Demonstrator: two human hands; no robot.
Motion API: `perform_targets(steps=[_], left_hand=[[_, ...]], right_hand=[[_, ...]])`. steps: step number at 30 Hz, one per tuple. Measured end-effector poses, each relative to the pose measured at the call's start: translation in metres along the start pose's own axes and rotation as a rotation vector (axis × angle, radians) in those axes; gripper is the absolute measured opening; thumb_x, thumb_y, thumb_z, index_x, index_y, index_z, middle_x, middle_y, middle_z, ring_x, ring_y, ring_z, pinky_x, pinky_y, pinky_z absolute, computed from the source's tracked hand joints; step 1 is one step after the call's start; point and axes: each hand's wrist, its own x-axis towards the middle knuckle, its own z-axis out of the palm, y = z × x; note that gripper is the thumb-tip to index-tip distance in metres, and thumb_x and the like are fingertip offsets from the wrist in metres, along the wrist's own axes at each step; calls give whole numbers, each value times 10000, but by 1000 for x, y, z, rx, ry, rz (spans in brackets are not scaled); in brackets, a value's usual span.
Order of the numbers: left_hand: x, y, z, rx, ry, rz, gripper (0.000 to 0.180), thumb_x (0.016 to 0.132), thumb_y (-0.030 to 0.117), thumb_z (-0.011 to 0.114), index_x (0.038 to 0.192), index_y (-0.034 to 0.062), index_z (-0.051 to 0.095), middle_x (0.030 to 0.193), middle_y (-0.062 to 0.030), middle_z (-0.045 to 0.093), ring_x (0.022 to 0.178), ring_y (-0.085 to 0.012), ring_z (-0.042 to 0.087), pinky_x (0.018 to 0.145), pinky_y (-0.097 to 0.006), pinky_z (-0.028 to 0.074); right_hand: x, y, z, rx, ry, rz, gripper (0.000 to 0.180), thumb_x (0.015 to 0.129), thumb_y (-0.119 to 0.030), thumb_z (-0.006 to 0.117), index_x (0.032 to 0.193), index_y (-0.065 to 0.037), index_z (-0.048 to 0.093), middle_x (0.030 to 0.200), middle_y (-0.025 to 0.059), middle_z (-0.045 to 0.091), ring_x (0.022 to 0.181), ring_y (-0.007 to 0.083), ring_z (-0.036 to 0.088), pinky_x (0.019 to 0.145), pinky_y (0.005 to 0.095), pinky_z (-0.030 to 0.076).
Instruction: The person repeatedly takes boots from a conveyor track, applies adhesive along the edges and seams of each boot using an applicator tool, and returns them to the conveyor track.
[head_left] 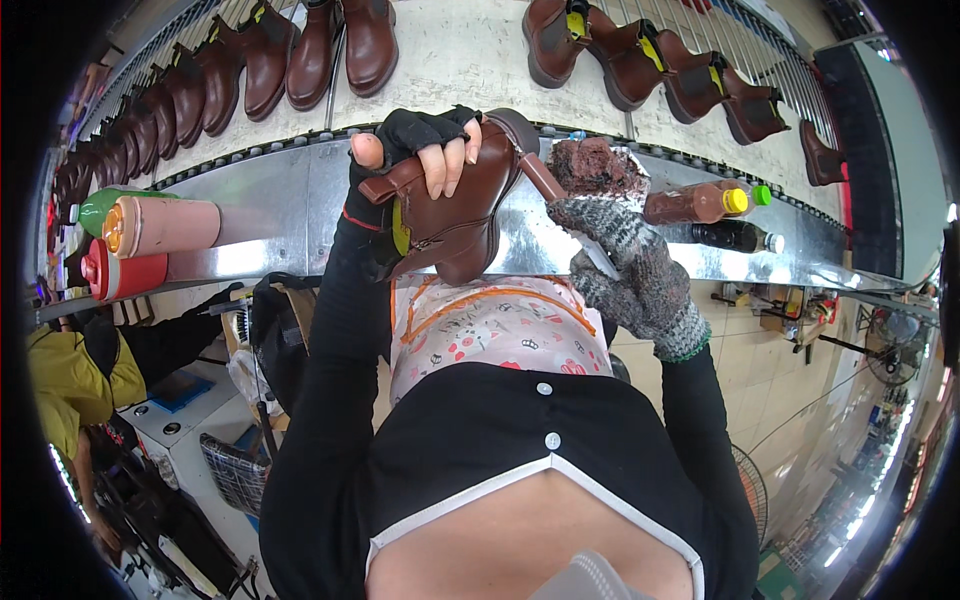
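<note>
A brown leather ankle boot [455, 215] is tilted on its side above the bench edge, its heel toward the far side. My left hand [430, 150], in a black fingerless glove, is closed around it, fingers over the upper and thumb apart. A grey knitted glove covers my right hand [630, 265], which is closed. From its fingertips a narrow brown strip [541, 178] reaches the boot near the heel. A white piece [597, 256] shows between the gloved fingers; whether both belong to one tool I cannot tell. Just beyond lies a brown-smeared lump [595, 165] on white wrapping.
Brown boots line the far conveyor, a long row [205, 90] at left and several [640, 70] at right. Bottles with brown liquid [695, 203] and a dark bottle [735, 237] lie right. Pink [170, 222] and red [125, 270] containers lie left. Another person's yellow clothing [85, 375] shows.
</note>
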Motion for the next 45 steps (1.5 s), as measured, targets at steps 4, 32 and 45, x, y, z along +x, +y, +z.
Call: perform_targets(steps=[4,32,45], left_hand=[[-1,-1,0,-3,3,-2,805,821,735,187,574,76,579,571,-38,558,604,-143,481,786,-322,325],[-40,-19,-28,-176,324,430,857,843,718,42,690,77,590,682,-41,526,815,-166,387,903,-314,241],[-104,6,-90,-218,317,89,855,836,734,78,804,56,598,814,-63,530,970,-218,344,1013,-383,157]], right_hand=[[2,10,-5,-44,31,-106,468,814,-289,601,1214,-55,537,1058,86,609,782,144,588,739,286,466],[34,42,58,250,40,-12,547,846,-424,392,1155,-8,568,1068,180,613,992,325,598,867,361,449],[46,72,104,330,5,-76,627,895,-526,370,1152,9,572,1117,173,596,1007,272,590,885,324,435]])
